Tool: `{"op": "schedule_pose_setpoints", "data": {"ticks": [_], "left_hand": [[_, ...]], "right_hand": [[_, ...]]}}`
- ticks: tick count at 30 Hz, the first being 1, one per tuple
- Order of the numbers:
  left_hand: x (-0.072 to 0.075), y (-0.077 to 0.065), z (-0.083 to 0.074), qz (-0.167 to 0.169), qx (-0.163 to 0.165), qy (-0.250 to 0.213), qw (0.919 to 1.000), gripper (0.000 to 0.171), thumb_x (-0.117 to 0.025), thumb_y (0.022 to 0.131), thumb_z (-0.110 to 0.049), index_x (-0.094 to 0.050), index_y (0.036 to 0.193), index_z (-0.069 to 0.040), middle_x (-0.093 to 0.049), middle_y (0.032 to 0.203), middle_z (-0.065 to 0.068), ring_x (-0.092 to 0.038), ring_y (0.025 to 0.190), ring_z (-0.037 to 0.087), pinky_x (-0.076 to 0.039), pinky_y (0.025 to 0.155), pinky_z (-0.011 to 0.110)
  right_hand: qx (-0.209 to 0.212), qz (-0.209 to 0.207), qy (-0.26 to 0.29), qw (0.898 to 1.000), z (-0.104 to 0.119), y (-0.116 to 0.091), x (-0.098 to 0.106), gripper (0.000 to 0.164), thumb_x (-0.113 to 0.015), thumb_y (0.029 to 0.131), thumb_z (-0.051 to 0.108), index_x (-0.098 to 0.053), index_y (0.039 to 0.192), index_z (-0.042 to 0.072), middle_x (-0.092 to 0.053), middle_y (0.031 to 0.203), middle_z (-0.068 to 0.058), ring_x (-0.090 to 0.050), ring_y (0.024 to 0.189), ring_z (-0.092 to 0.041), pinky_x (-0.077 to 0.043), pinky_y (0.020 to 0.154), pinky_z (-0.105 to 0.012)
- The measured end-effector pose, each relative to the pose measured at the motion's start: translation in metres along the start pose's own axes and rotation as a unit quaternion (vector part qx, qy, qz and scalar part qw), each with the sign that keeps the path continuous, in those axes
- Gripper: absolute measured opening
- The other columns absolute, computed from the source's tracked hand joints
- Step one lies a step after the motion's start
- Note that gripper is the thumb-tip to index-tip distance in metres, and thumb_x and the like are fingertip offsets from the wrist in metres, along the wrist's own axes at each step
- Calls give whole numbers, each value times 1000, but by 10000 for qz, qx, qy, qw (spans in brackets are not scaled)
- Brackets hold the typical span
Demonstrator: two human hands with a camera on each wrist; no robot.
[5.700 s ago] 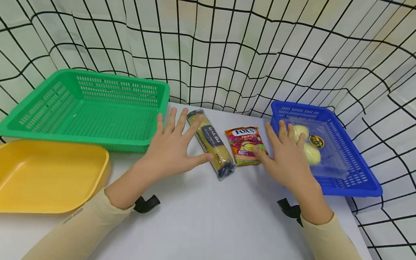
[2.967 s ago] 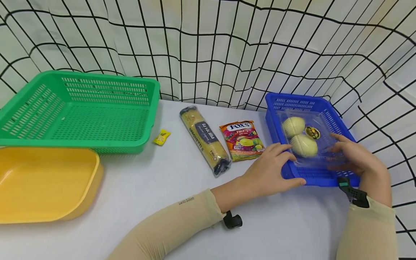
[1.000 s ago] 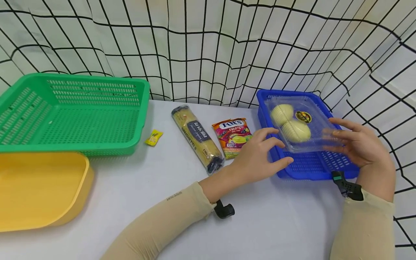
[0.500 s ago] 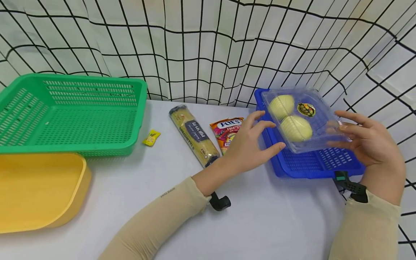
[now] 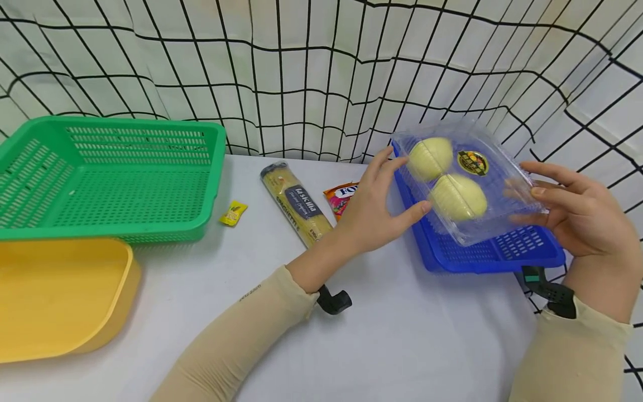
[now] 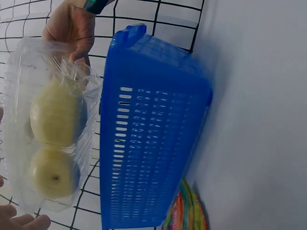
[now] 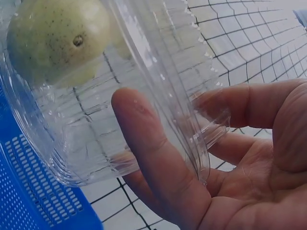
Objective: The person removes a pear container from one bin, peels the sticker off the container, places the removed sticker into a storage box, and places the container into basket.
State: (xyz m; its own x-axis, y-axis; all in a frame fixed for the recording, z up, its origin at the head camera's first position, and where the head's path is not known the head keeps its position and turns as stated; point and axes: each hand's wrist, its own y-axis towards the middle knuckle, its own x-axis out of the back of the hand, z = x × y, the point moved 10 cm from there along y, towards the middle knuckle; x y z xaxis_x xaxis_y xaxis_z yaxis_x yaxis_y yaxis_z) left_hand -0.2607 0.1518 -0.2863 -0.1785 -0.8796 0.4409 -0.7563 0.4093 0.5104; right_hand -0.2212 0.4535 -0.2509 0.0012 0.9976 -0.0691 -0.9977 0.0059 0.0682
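Note:
My right hand [image 5: 590, 215] pinches the right edge of a clear plastic clamshell box [image 5: 507, 192], thumb on one side and fingers on the other. Inside the box sit two round, pale yellow-green fruits [image 5: 459, 196]; a black and gold sticker [image 5: 473, 163] is on its lid. The box is tilted above the blue basket [image 5: 452, 263], clear of it in the left wrist view. Near the box's left side, my left hand [image 5: 369, 209] has its fingers loosely spread; whether a fingertip touches the plastic I cannot tell.
Behind my left hand lie a spaghetti pack [image 5: 296, 201] and a partly hidden Fox's candy bag [image 5: 339, 198]. A small yellow wrapped candy [image 5: 233, 213] lies beside the green basket [image 5: 135, 229]. A yellow tray [image 5: 55, 301] stands at front left. Black wire mesh [image 5: 301, 84] rises behind.
Both hands went from beside the packs to the blue basket. My right hand gripped the clamshell box and raised it out, tilting it. My left hand moved slightly left and up.

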Motion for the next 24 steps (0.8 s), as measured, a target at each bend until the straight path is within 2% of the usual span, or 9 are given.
{"op": "schedule_pose_setpoints", "data": {"ticks": [2, 6, 9, 12, 18, 24], "left_hand": [[6, 2, -4, -128, -183, 9, 9998, 89, -76, 100, -52, -35, 167, -9, -18, 179, 13, -19, 165, 22, -33, 128, 53], [17, 3, -10, -414, -410, -122, 9982, 94, -77, 100, -47, -26, 170, -10, -20, 176, 15, -19, 164, 20, -32, 129, 50], [25, 3, -10, -553, -445, -263, 9971, 94, -77, 101, -44, -23, 170, -10, -21, 174, 13, -21, 162, 18, -35, 126, 46], [31, 3, -7, -580, -344, -434, 9968, 93, -76, 102, -43, -23, 170, -9, -26, 172, 14, -31, 155, 19, -42, 121, 45], [36, 2, 8, -358, 211, -871, 9953, 92, -74, 103, -45, -22, 173, -14, -39, 165, 12, -47, 140, 21, -50, 111, 43], [47, 2, 18, -337, 440, -1358, 9892, 83, -77, 103, -36, -33, 170, -14, -49, 155, 10, -56, 129, 20, -56, 104, 35]], "right_hand": [[94, 145, -7, 9999, 4, -1, -6, 41, -53, 109, -11, -65, 146, 0, -74, 127, -14, -80, 101, -27, -68, 73, -44], [273, 433, -68, 9987, 10, -4, -18, 42, -50, 109, -12, -62, 149, -2, -74, 129, -15, -80, 103, -27, -68, 73, -44], [370, 714, -127, 9967, 14, -5, -27, 43, -47, 110, -13, -58, 151, -6, -74, 130, -17, -79, 107, -26, -68, 74, -43], [429, 1004, -258, 9937, 16, -5, -34, 45, -44, 110, -14, -54, 153, -8, -73, 131, -17, -78, 110, -25, -68, 77, -41], [468, 1588, -335, 9856, 15, -5, -47, 47, -38, 110, -16, -49, 156, -10, -70, 136, -20, -76, 117, -27, -67, 82, -43], [267, 1533, -544, 9863, 11, -4, -54, 48, -42, 110, -13, -48, 157, -6, -69, 135, -19, -77, 112, -28, -68, 83, -45]]}}
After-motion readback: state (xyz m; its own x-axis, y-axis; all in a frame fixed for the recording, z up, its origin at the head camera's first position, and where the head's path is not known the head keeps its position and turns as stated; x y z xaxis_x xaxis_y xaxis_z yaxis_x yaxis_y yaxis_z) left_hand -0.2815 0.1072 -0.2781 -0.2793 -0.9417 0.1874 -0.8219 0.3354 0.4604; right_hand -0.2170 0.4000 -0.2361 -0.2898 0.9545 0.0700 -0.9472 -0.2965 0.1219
